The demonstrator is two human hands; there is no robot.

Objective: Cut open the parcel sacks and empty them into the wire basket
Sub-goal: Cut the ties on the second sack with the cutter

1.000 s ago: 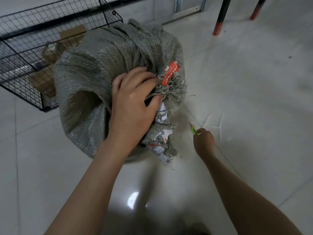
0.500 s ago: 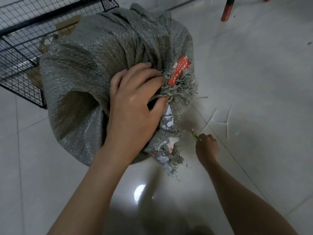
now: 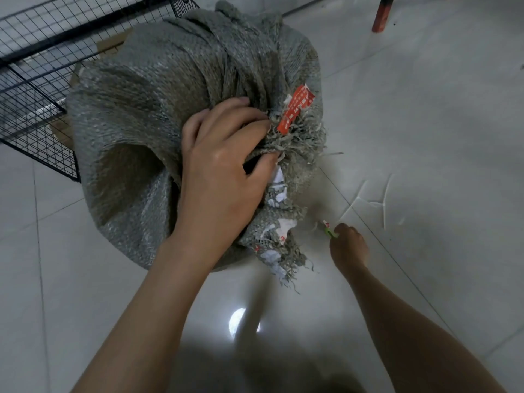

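Observation:
A full grey woven parcel sack [image 3: 136, 114] stands on the tiled floor at the centre. Its bunched, frayed mouth carries an orange tag [image 3: 296, 109] and torn white label scraps. My left hand [image 3: 221, 171] grips the gathered neck of the sack from above. Lower right of the sack, my right hand [image 3: 350, 245] holds a small green cutter [image 3: 329, 229], its tip pointing up-left close to the frayed edge. The black wire basket [image 3: 37, 80] stands behind the sack at upper left, with cardboard boxes partly visible inside.
A red-and-black furniture leg [image 3: 382, 15] stands at the upper right. Pale floor tiles with scratch marks [image 3: 374, 199] spread to the right of the sack. My shadow and a light reflection lie on the floor below.
The view has drawn closer to the sack, which now fills more of the frame. My left hand keeps its grip on the neck; my right hand with the cutter stays beside the frayed edge.

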